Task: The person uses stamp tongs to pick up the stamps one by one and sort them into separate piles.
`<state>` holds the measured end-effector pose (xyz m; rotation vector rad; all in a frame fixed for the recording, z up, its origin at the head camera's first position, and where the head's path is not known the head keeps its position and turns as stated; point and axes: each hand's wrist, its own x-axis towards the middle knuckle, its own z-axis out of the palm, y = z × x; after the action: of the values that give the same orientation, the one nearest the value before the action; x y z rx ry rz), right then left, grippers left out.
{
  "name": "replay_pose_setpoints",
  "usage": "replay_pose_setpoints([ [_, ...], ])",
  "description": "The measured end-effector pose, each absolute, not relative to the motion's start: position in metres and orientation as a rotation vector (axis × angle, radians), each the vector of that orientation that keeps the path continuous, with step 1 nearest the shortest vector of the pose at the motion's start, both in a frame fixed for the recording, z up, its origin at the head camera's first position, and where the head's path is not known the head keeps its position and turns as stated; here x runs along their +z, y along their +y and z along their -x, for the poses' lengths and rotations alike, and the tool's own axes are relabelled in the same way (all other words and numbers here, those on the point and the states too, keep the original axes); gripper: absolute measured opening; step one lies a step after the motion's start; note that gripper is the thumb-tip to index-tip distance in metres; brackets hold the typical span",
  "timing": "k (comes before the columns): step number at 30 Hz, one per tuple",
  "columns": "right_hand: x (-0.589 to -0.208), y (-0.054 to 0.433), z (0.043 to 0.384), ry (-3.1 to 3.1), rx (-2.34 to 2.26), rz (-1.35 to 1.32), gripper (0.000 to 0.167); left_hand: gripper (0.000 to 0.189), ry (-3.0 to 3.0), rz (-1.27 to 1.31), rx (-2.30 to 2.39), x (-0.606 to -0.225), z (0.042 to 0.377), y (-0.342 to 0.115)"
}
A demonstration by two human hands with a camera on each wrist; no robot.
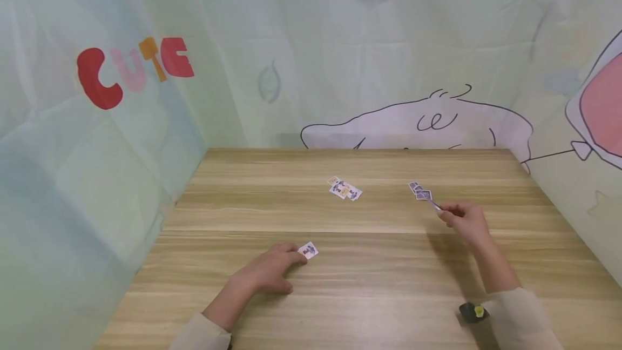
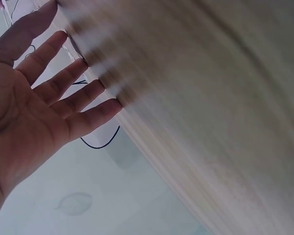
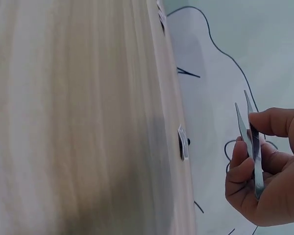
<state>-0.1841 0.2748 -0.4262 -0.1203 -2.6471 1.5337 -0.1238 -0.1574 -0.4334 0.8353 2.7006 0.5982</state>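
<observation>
My right hand pinches a pair of metal tweezers between thumb and fingers. In the right wrist view the two tweezer tips stand apart with nothing between them. From the head view, the tweezers point at a small overlapping stack of face-down cards at the right. My left hand reaches over the table with fingers extended, its fingertips at the edge of a small face-up picture card. The left wrist view shows the left palm and spread fingers, tips down at the wood.
Several overlapping face-up cards lie at the table's back middle. The wooden table ends at a printed cloth backdrop behind and at both sides. A dark piece with a yellow-green spot sits by the right cuff.
</observation>
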Motion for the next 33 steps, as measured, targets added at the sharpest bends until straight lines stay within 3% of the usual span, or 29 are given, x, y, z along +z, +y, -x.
replay_pose_setpoints([
  [33, -0.442, 0.217, 0.192, -2.712, 1.642, -0.132, 0.025, 0.056, 2.693, -0.818, 0.595, -0.432, 0.125, -0.157],
])
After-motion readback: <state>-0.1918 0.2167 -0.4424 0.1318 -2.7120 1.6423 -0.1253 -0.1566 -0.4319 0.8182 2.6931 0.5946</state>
